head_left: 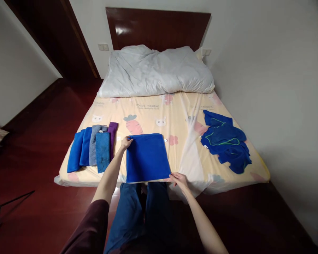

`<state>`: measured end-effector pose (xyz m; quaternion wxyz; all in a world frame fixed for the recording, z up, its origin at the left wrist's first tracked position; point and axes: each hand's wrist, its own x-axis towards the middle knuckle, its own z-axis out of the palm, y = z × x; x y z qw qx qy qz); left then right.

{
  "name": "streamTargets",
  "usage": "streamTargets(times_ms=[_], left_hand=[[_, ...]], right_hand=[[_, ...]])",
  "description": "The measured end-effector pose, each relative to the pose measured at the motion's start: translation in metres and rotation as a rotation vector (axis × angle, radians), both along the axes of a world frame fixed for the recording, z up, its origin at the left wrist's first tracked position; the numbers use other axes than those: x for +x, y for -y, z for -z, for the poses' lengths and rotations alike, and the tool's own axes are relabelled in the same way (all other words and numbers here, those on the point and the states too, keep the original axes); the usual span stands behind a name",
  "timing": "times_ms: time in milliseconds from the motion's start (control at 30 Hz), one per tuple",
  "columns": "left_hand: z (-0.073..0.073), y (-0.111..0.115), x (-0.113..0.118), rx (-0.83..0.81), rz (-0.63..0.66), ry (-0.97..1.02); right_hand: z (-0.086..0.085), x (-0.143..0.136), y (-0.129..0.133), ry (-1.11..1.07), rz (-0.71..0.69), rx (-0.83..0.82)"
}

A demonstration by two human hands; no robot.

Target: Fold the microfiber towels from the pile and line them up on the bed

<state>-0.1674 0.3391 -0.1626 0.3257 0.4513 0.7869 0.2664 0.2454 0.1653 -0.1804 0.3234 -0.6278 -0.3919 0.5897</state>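
A bright blue towel [148, 157] lies flat and nearly square at the front edge of the bed. Its far left corner is pinched by my left hand [126, 142]. My right hand [179, 179] grips the near right corner between thumb and fingers. A small white tag shows at the towel's right side. To the left lie several folded cloths side by side: blue ones [75, 151], a grey one [93, 148], a teal-blue one [102, 152] and a purple one [112, 135].
A crumpled heap of dark blue cloths with green edging [225, 141] rests on the bed's right side. A white quilt [159, 72] covers the head end, before a dark wooden headboard [159, 26]. A black metal stand [13, 201] is on the floor at left.
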Motion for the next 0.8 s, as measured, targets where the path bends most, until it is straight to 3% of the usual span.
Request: streamTargets(times_ms=[167,300,567,733,800], left_hand=[[0.011,-0.031,-0.004,0.019,-0.018,-0.078],[0.014,-0.033,-0.011,0.043,-0.052,-0.129],[0.004,-0.031,-0.016,0.076,-0.076,-0.247],[-0.001,-0.026,-0.012,0.092,0.007,-0.344],[-0.005,-0.03,0.002,0.145,0.145,-0.413]], right_hand=[[0.0,-0.001,-0.006,0.021,-0.025,-0.012],[-0.003,-0.002,-0.007,0.041,-0.035,-0.04],[0.008,-0.003,-0.007,0.045,0.038,-0.055],[-0.014,-0.009,-0.009,0.047,0.03,-0.077],[-0.022,-0.012,-0.01,0.042,0.027,-0.085]])
